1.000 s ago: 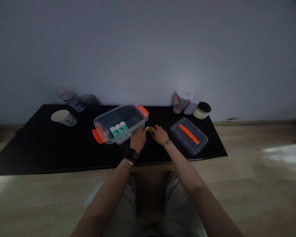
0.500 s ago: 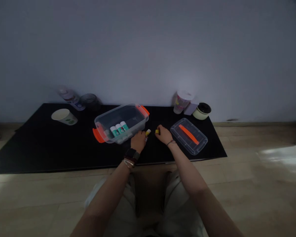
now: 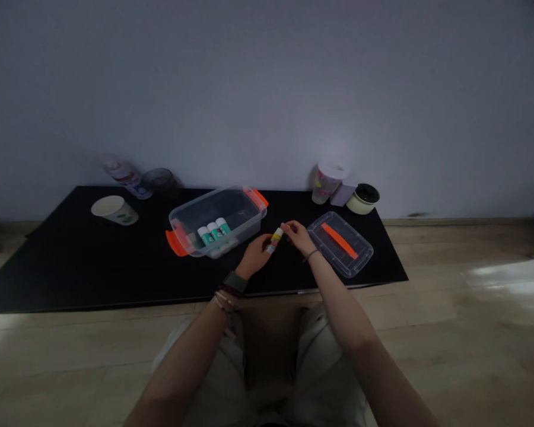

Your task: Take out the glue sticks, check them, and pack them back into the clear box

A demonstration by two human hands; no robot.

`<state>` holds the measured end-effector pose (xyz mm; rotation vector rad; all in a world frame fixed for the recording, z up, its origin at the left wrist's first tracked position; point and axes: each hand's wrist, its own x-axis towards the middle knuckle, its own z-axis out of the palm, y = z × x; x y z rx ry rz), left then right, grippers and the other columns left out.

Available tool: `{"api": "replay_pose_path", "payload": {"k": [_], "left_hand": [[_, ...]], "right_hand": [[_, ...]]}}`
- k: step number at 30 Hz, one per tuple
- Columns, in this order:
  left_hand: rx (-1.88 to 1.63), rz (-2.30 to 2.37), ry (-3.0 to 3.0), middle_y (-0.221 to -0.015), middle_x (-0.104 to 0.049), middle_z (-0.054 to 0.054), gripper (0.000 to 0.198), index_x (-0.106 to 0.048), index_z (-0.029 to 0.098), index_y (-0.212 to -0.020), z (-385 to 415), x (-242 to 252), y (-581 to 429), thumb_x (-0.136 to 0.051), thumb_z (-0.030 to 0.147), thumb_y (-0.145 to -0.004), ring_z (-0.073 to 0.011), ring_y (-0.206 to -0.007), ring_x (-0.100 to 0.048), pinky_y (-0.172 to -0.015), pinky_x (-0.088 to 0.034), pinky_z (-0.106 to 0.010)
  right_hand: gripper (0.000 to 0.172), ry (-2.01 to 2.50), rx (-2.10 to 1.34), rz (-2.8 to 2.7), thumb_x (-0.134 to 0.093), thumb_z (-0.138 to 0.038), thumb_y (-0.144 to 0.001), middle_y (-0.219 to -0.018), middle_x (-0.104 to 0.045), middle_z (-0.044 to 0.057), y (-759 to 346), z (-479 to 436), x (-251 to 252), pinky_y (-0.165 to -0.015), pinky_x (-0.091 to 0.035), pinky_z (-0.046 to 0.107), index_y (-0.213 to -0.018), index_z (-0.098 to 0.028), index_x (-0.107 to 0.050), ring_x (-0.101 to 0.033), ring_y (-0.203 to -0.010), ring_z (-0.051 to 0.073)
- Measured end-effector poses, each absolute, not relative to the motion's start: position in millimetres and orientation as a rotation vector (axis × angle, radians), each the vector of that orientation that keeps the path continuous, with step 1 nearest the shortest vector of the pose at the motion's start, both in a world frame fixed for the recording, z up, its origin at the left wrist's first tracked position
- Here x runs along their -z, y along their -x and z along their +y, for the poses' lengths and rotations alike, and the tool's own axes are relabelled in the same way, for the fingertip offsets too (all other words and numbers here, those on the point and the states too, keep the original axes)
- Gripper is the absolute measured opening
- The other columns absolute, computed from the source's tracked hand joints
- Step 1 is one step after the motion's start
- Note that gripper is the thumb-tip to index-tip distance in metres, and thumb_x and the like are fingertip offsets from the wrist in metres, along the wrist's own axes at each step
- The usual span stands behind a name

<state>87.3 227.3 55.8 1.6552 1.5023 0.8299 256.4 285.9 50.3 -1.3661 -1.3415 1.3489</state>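
Glue stick (image 3: 276, 239) held up over the black mat (image 3: 71, 255) — I'm pinching it narrowly between left hand (image 3: 256, 256) and right hand (image 3: 296, 235).

Single head-worn camera, above and behind black mat (image 3: 71, 267), facing forward and down across it. Whole mat in frame, just below picture centre, seen from fairly near. Wall (image 3: 267, 89) beyond mat fills upper half. Floor (image 3: 427, 332) on near side of mat. Left hand (image 3: 258, 255) and right hand (image 3: 296, 237) over mat, forearms entering from bottom edge.
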Motion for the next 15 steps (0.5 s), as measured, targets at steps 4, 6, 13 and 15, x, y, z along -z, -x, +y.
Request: {"api": "replay_pose_path", "payload": {"k": [4,6,13,15], "left_hand": [[-0.838,1.455,-1.596,-0.103,-0.071,-0.011,0.04,-0.064,0.013,-0.119,225.9,-58.4,-87.8,-0.05,0.04,-0.092,-0.0184,-0.075,-0.069,-0.069,-0.054,-0.03],[-0.834,1.452,-1.585,-0.103,-0.071,-0.011,0.043,-0.063,0.012,-0.12,226.1,-59.2,-86.6,-0.048,0.041,-0.093,-0.0172,-0.071,-0.067,-0.065,-0.053,-0.029],[-0.805,1.442,-1.531,-0.079,-0.068,-0.004,0.046,-0.064,0.014,-0.117,230.5,-53.5,-80.8,-0.043,0.047,-0.094,-0.0152,-0.063,-0.06,-0.06,-0.048,-0.027],[-0.806,1.411,-1.501,-0.08,-0.068,-0.004,0.046,-0.064,0.014,-0.118,231.6,-51.4,-79.2,-0.044,0.047,-0.093,-0.0147,-0.063,-0.059,-0.059,-0.048,-0.026]], "right_hand": [[0.047,1.307,-1.377,-1.347,-0.067,-0.065,-0.075,-0.064,-0.053,-0.007,-255.3,282.4,-57.6,-0.043,-0.033,0.018,-0.087,-0.021,-0.056,-0.048,-0.049,0.007],[0.047,1.284,-1.397,-1.355,-0.061,-0.067,-0.08,-0.065,-0.056,-0.006,-255.1,281.8,-60.4,-0.042,-0.032,0.018,-0.086,-0.021,-0.054,-0.048,-0.048,0.007],[0.044,1.315,-1.285,-1.436,-0.052,-0.065,-0.087,-0.061,-0.054,-0.006,-255.0,279.0,-66.1,-0.048,-0.036,0.02,-0.08,-0.021,-0.05,-0.047,-0.049,0.008],[0.043,1.321,-1.256,-1.479,-0.052,-0.064,-0.088,-0.061,-0.053,-0.005,-255.2,277.2,-66.9,-0.05,-0.036,0.02,-0.078,-0.022,-0.049,-0.047,-0.051,0.009]]}}
